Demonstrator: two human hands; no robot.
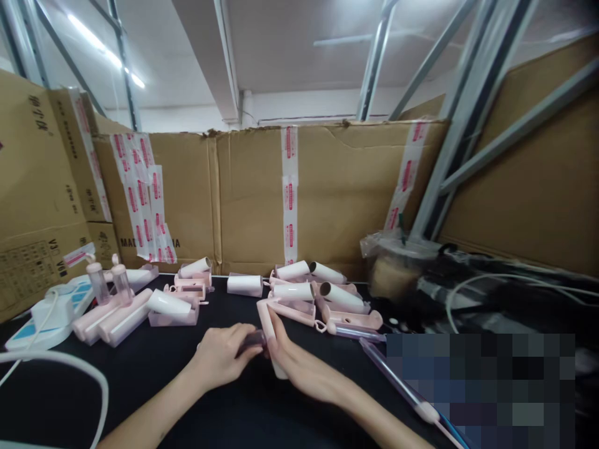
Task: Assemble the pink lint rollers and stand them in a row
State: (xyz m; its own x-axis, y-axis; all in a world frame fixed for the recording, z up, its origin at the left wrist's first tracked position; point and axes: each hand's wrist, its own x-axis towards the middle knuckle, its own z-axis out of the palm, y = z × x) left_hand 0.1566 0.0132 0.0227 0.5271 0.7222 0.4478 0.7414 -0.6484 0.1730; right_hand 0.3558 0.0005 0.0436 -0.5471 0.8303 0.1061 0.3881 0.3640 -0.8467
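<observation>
Near the middle of the black table [187, 411], my left hand [224, 354] pinches a small, dark, see-through piece [254, 338]. Its exact kind is hard to make out. My right hand [294, 362] is wrapped round a long, pale pink casing [267, 323], held on a slant with its lower end below the palm. The dark piece is right beside the casing; whether the two touch is hidden by the fingers. Just beyond my hands lie pink trays and white tubes [292, 291]. Another white tube [244, 285] lies in a pink tray behind my left hand.
At left, pink cylinders [126, 318] lie near a white-and-blue power strip [37, 330] and a white cable [93, 374]. A plastic cup [393, 274] and dark bags [505, 293] stand at right. Taped cardboard [253, 193] walls the back. A clear purplish tube [397, 377] lies at right.
</observation>
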